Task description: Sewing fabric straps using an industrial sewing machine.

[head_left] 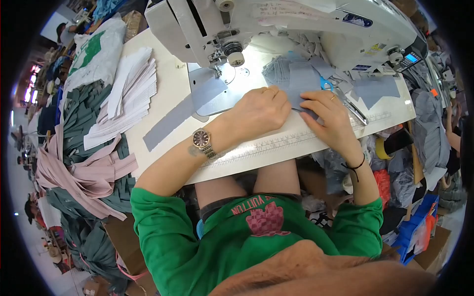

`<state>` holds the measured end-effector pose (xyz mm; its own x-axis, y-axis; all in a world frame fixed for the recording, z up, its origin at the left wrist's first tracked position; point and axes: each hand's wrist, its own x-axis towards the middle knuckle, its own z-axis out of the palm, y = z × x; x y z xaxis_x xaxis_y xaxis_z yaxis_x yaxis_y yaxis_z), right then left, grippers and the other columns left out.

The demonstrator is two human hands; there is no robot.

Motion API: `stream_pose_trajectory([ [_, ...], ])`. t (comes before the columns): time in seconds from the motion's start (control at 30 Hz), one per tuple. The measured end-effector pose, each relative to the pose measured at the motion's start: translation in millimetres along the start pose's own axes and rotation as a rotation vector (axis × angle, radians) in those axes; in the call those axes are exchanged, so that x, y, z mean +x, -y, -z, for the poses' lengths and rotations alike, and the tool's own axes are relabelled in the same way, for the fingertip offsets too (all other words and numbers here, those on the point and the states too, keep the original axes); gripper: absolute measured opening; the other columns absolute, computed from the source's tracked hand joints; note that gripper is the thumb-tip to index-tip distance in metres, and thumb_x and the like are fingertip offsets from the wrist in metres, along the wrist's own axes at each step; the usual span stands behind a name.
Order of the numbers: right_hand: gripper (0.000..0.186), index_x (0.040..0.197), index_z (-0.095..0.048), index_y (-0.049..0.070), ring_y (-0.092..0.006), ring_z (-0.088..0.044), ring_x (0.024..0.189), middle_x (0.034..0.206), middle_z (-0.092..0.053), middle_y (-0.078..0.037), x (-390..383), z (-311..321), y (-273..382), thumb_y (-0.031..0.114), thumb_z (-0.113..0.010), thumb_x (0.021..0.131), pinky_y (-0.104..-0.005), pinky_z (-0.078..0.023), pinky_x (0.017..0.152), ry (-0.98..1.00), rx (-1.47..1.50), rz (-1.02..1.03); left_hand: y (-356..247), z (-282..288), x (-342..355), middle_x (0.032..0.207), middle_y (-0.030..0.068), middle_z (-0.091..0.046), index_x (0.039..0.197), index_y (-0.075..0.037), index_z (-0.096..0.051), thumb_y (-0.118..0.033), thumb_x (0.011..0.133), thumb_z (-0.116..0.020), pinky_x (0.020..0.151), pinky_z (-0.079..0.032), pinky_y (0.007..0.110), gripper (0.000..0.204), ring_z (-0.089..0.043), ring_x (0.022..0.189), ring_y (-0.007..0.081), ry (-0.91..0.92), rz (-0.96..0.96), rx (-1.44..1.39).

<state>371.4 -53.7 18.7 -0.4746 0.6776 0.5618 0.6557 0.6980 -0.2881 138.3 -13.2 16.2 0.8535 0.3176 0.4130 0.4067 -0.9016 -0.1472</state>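
Observation:
At the front of the sewing machine table, both hands meet over a grey-blue fabric piece (pixel 303 79). My left hand (pixel 264 106), with a watch at the wrist, has its fingers curled in and closed on the near edge of this piece. My right hand (pixel 327 116) lies on its right side, fingertips touching the cloth and thumb spread apart. A stack of small grey fabric pieces (pixel 276 71) sits just left of it. A long grey-blue strip (pixel 170 123) runs diagonally beside my left forearm, its far end close to the needle area (pixel 217 71).
Blue-handled scissors (pixel 326 84) and a slim metal tool (pixel 356 111) lie right of my right hand. The white sewing machine (pixel 301 19) arches over the table's far side. White fabric strips (pixel 126 93) are piled at left, pink strips (pixel 81 170) below. A ruler scale (pixel 276 143) runs along the front edge.

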Motion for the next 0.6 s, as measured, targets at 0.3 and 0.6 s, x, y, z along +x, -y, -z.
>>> stream_pose_trajectory([
  [0.3, 0.019, 0.093, -0.066, 0.003, -0.0292, -0.064, 0.097, 0.109, -0.068, -0.009, 0, 3, 1, 0.004, -0.075, 0.076, -0.0407, -0.052, 0.085, -0.004, -0.021, 0.022, -6, 23, -41, 0.102, 0.0110, -0.066, 0.091, -0.001, -0.063, -0.010, 0.076, -0.067, 0.067, -0.057, 0.032, 0.018, -0.066, 0.091, 0.0245, -0.079, 0.090, -0.106],
  [0.6, 0.018, 0.094, -0.067, 0.002, -0.0309, -0.064, 0.098, 0.108, -0.068, -0.010, 0, -2, 3, 0.003, -0.074, 0.078, -0.0409, -0.051, 0.084, 0.003, -0.029, -0.001, -20, 5, -15, 0.144, 0.0176, -0.050, 0.125, 0.007, -0.060, -0.035, 0.092, -0.065, 0.107, -0.041, 0.053, 0.054, -0.048, 0.133, 0.0334, 0.018, 0.161, -0.074],
])
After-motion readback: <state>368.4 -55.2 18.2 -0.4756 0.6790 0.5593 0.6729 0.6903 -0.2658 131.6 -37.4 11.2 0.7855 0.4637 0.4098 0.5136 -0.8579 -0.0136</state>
